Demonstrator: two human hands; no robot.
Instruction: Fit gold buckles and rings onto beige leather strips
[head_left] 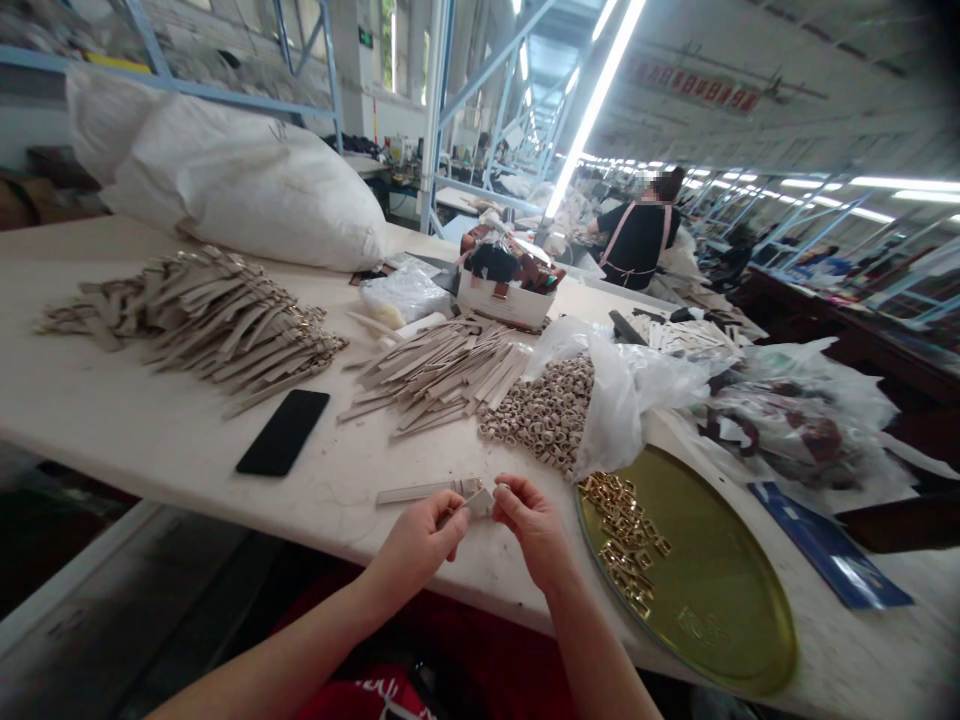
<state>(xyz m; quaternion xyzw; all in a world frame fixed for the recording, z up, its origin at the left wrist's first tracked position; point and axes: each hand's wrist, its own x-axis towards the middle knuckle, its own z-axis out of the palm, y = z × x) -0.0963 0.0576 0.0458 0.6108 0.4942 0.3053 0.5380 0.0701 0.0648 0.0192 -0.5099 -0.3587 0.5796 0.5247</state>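
My left hand [421, 535] is closed in a pinch on the near end of a beige strap [427, 491] that lies across the white table's [150, 430] front edge. My right hand [531, 520] is closed on the same strap end, its fingertips pinching a small piece I cannot make out. Just right of my hands a round gold tray [720, 590] holds several gold buckles [626, 540]. Beyond my hands lie a heap of small beige loops [540, 410] spilling from a clear bag and a pile of loose beige straps [442, 372].
A black phone [283, 431] lies left of my hands. A larger pile of straps with buckles [202, 320] sits at far left before a big white sack [240, 180]. Plastic bags [795, 420] and a blue card [825, 550] lie right. A person in black [637, 240] works behind.
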